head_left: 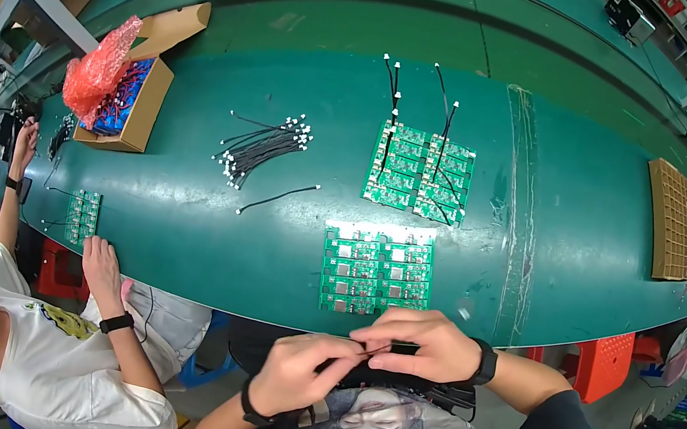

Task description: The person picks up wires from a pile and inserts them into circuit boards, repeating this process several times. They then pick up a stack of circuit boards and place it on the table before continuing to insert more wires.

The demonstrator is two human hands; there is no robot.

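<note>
Pinching a thin dark strand [378, 349], left hand [297, 374] and right hand [429, 346] meet at the table's [280, 259] edge, near the lower circuit-board panel [377, 271]; fingers [383, 331] cover its ends, its exact kind unclear!

Smooth glossy tabletop [279, 267], matt cardboard box [145, 113], shiny plastic bubble wrap [98, 75]

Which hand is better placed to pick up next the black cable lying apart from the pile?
Probably the left hand: the lone black cable lies toward its side, while the right hand would reach across. Both seem to pinch a small thin thing, so the left should let go first.
</note>
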